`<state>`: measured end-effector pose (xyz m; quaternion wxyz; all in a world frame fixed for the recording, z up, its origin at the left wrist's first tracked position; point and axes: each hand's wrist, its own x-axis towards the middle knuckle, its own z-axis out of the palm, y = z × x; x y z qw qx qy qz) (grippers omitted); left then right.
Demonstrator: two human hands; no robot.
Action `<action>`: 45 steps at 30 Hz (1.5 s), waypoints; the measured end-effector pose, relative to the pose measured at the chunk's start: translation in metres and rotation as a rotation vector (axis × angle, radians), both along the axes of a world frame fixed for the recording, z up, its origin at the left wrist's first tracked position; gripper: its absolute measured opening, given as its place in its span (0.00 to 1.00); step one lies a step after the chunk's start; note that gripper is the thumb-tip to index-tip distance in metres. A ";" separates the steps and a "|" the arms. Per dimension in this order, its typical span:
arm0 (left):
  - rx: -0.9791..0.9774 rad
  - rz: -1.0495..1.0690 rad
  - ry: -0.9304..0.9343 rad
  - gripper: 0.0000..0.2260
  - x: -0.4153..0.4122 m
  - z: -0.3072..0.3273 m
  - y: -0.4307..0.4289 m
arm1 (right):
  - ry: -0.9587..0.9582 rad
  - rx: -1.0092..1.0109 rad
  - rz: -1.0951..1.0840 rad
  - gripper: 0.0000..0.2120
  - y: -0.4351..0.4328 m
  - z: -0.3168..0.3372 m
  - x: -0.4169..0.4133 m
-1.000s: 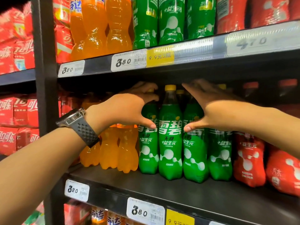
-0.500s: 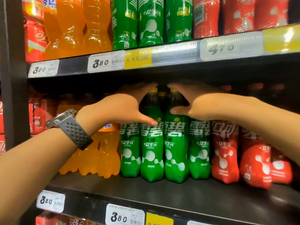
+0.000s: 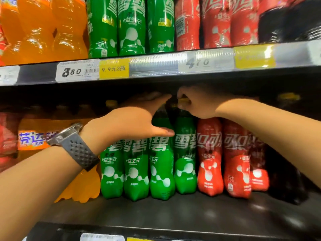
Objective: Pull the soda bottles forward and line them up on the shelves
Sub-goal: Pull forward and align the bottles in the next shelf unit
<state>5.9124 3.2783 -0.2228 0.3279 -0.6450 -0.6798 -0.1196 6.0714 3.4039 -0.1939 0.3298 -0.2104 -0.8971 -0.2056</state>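
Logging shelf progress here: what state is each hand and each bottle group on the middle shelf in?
Green bottles: upright, side by side.
Red bottles: upright, right of the green ones.
Left hand: open, thumb against a green front.
Right hand: grips a yellow cap.

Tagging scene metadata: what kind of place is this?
Likely a supermarket or convenience-store drinks aisle: a shelf stocked with rows of green soda bottles, plus a price tag and a yellow promo label on the shelf edge above.
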 end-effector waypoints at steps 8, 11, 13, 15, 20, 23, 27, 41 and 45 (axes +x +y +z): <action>-0.027 0.035 0.019 0.45 0.000 0.001 0.011 | -0.055 -0.058 0.077 0.12 -0.007 0.004 0.011; -0.023 0.029 0.022 0.45 -0.002 0.003 0.012 | -0.053 -0.055 0.094 0.13 -0.008 0.004 0.014; -0.030 0.036 0.018 0.46 -0.003 0.004 0.013 | -0.049 -0.056 0.102 0.13 -0.007 0.004 0.015; -0.043 0.037 0.007 0.46 -0.004 0.004 0.013 | -0.034 -0.045 0.112 0.13 -0.004 0.003 0.016; -0.032 0.030 0.003 0.45 -0.006 0.003 0.014 | 0.045 0.006 0.162 0.13 0.001 -0.004 0.018; -0.030 0.021 0.012 0.44 -0.006 0.004 0.015 | 0.111 0.025 0.189 0.14 0.003 -0.007 0.020; -0.032 0.014 0.005 0.44 -0.006 0.005 0.015 | 0.174 0.039 0.201 0.14 0.007 -0.009 0.016; 0.028 -0.049 -0.046 0.35 0.009 0.007 0.013 | 0.079 0.070 0.118 0.16 0.011 -0.007 0.014; 0.073 -0.098 -0.013 0.27 0.030 0.010 0.030 | 0.030 0.045 0.093 0.16 0.016 0.001 0.032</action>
